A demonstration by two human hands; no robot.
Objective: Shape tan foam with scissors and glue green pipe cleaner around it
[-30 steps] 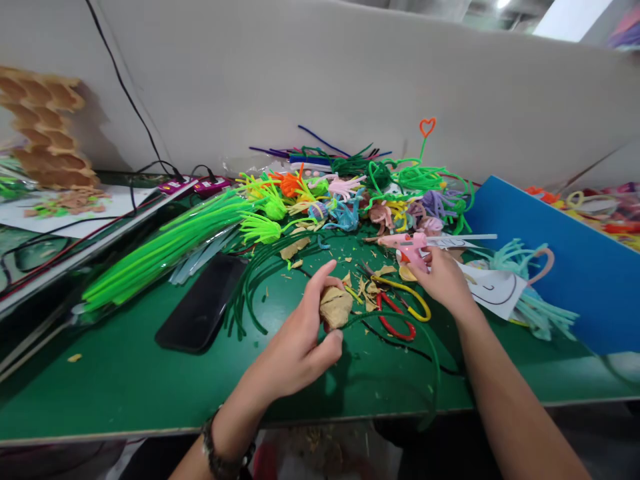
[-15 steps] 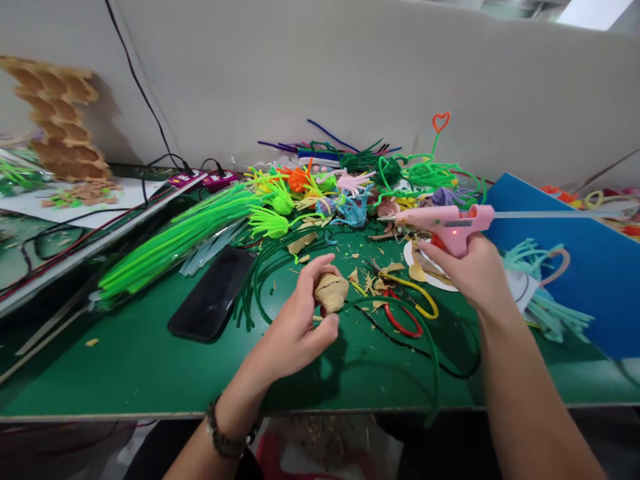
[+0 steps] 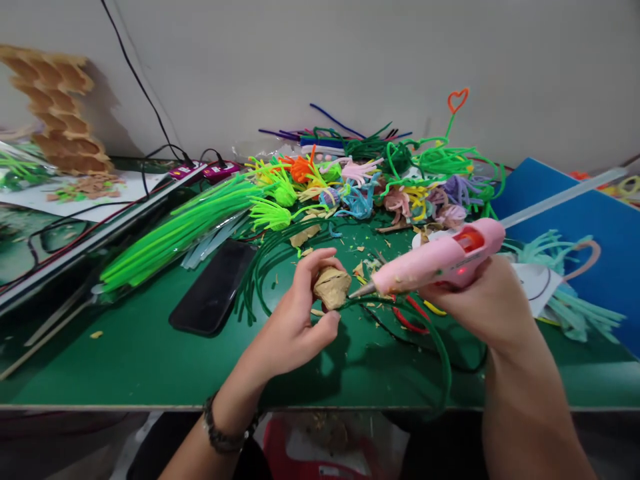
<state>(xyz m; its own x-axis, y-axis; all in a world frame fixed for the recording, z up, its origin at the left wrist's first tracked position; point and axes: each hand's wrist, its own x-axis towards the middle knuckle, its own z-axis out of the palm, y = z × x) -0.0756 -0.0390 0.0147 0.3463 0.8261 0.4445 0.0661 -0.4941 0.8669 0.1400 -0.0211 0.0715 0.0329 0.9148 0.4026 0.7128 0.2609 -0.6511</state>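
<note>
My left hand is closed around a crumpled tan piece, which sits between the fingertips and thumb. A dark green stem runs from beside this piece and curves down to the right. In my right hand is a pink glue gun with a small red light on and a clear glue stick out of its back. Its metal nozzle points left, at or very near the right side of the tan piece; whether they touch I cannot tell.
Red-handled scissors lie partly under the glue gun. A black phone and a bundle of green pipe cleaners are on the left. Colourful pipe-cleaner shapes fill the back, and a blue board stands right.
My right hand has brought the glue gun down and left, tilting its nozzle downward to the tan piece. My left hand has hardly moved. The view has shifted slightly.
</note>
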